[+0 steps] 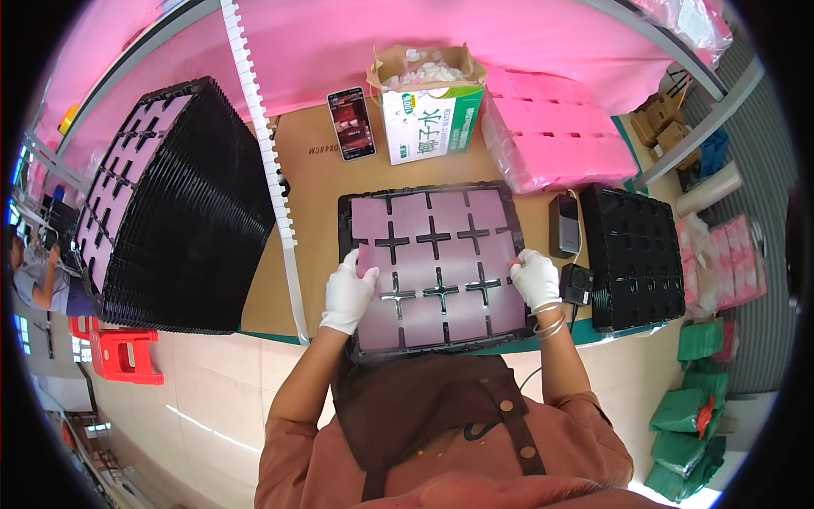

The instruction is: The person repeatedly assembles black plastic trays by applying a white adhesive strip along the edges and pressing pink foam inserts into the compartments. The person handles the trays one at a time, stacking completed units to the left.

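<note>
A black plastic tray [500, 188] with raised cross-shaped ribs lies in front of me at the table's near edge. Over it is a thin pale purple sheet [414, 265], and the black crosses show up through its slots. My left hand [348, 295], in a white glove, pinches the sheet's left edge, where a small flap stands up beside the thumb. At the right edge, my white-gloved right hand [537, 282] closes its fingers on the sheet's border by the tray rim. What lies under the sheet is hidden.
A tall stack of black trays [182, 220] leans at left behind a white notched strip [270, 170]. Behind stand a phone [351, 125], a carton [428, 123] and wrapped pink sheets [555, 136]. Right are a power bank [563, 226], a small black device [577, 284] and more black trays [636, 259].
</note>
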The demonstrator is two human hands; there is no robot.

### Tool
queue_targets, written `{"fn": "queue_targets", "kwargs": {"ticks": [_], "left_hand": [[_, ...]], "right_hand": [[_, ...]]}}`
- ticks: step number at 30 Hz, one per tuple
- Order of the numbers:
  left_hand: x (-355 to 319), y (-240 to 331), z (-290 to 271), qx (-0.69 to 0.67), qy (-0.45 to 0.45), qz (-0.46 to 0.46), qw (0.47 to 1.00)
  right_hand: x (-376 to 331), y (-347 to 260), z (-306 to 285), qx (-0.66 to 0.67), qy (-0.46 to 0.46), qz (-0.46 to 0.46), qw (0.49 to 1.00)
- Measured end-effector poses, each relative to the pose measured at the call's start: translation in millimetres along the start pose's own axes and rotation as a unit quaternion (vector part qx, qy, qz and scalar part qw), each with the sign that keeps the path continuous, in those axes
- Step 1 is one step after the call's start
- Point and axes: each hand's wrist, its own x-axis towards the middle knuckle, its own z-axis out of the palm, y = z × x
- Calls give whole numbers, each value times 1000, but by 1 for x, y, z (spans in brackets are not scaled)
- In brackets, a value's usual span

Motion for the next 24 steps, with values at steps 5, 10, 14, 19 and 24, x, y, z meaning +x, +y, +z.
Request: {"fn": "queue_targets", "kwargs": {"ticks": [5,10,14,19,24], "left_hand": [[-9,12,-17,61,15,-20,998],[-6,-2,-41,137,132,-16,982],[8,9,-32,151,137,120,972],[40,40,18,163,-22,250,954],[71,17,24,232,-15,231,945]], "right_hand": [[-2,9,-2,-24,6,-3,1000],[4,11,-22,-7,29,29,999],[44,-5,-10,116,27,-80,990],[129,-17,59,656,-222,1,722],[162,2,71,759,-222,103,604]]}}
